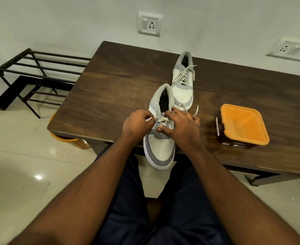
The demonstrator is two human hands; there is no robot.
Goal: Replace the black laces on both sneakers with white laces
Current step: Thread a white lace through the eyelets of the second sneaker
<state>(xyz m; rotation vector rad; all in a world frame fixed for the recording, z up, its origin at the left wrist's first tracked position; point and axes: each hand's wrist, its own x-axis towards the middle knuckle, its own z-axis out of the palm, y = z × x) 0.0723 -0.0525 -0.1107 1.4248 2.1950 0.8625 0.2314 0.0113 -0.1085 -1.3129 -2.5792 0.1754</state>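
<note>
While left hand (137,124) pinches white lace (161,120) tip | right hand (179,126) grips near sneaker (160,145) beneath

A table (110,82) of dark brown wood-grain surface, matt with a faint sheen. On it, two sneakers: the near sneaker (160,144) has a smooth off-white perforated toe panel that looks like leather, matt grey suede-like trim and a white rubbery sole; the far sneaker (182,89) shows the same finish. Their white laces (185,73) look like flat woven cloth. A container (241,128) of glossy dark plastic carries a smooth matt orange plastic lid. The rack (39,68) is thin black metal bars. The floor (22,165) is glossy pale tile reflecting light. The wall (75,20) is matt painted white.
</note>
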